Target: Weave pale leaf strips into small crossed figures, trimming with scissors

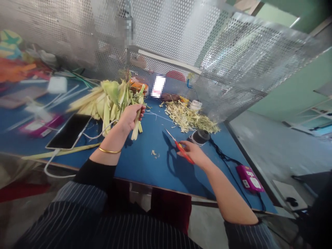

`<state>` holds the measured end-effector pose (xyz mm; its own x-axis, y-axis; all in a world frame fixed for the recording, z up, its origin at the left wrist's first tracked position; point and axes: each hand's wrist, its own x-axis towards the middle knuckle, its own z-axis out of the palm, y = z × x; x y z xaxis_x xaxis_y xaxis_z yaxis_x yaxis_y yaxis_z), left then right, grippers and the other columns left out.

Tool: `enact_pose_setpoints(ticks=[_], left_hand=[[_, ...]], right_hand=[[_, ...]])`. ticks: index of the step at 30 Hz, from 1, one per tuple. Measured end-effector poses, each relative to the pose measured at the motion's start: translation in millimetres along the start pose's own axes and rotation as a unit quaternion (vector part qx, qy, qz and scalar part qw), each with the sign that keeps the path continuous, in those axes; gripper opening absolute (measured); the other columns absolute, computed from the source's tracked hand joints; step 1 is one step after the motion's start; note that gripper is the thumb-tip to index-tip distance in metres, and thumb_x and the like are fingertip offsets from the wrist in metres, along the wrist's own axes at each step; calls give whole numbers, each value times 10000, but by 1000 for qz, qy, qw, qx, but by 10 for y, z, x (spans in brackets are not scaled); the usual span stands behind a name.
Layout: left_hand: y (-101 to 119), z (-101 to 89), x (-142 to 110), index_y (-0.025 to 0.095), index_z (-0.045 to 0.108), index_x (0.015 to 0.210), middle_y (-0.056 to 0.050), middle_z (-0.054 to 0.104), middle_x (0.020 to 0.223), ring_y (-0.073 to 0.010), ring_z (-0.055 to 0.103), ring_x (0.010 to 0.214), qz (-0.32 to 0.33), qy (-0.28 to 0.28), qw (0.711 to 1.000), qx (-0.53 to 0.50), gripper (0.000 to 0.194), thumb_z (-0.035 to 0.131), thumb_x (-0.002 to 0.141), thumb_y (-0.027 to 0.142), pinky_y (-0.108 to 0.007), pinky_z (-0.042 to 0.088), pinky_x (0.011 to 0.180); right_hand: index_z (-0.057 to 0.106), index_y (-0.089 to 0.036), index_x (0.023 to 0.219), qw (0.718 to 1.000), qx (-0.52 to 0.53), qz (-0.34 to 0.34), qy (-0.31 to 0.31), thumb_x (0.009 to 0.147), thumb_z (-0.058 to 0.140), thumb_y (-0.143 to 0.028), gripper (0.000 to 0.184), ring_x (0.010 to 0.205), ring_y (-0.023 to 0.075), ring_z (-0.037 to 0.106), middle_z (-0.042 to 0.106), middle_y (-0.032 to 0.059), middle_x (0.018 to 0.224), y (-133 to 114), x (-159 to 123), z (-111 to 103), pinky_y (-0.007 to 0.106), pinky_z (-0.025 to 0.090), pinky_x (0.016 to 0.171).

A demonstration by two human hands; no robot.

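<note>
My left hand [131, 117] is closed around a small bunch of pale corn husk strips [136, 129], whose ends stick out above and below the fist. Just behind and left of it lies a large heap of corn husks [109, 100]. My right hand [191, 152] grips red-handled scissors [185, 154] over the blue table, blades pointing away and to the left. The blades look closed, and their shadow falls on the tabletop. Beyond the right hand sits a dark spool [200, 137], with a pile of husk trimmings [190, 116] farther back.
A perforated metal screen [166, 34] borders the blue table [150, 173] at the back. A phone [68, 131] on a white cable lies at left. Black cords run to a purple box [249, 178] at right. Small husk scraps [154, 153] lie mid-table.
</note>
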<state>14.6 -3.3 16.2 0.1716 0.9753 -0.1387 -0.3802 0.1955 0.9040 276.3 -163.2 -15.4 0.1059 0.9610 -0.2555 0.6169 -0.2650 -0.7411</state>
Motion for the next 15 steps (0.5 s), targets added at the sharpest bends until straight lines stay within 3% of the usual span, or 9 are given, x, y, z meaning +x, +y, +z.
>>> enact_pose_setpoints(ticks=[4,8,12,15], left_hand=[[4,-30,18,140,598,665,3,526,592,-44,451,436,53,24,998,19,145,547,800,159,-174,315,400],[-23,-27,17,138,606,658,7,513,581,-40,440,431,81,30,994,60,161,553,807,166,-165,303,402],[-34,-12,3,135,603,654,11,507,569,-47,446,435,82,7,995,58,166,538,805,161,-164,323,409],[-23,23,-35,131,602,648,6,515,565,-55,458,437,73,2,995,61,178,532,809,163,-168,338,411]], right_hand=[[478,-184,1261,968,234,-49,-81,757,647,-335,552,361,86,361,429,-93,504,-107,-156,104,225,274,377],[525,-203,1210,915,362,-141,-109,747,665,-246,485,563,121,520,543,-24,687,-436,-194,204,286,443,569],[564,-231,1114,856,469,-115,-184,738,700,-349,417,565,90,439,530,-1,812,-664,-65,312,244,379,499],[576,-223,1052,822,517,-84,-225,757,656,-513,421,565,87,412,510,2,808,-649,55,402,229,354,483]])
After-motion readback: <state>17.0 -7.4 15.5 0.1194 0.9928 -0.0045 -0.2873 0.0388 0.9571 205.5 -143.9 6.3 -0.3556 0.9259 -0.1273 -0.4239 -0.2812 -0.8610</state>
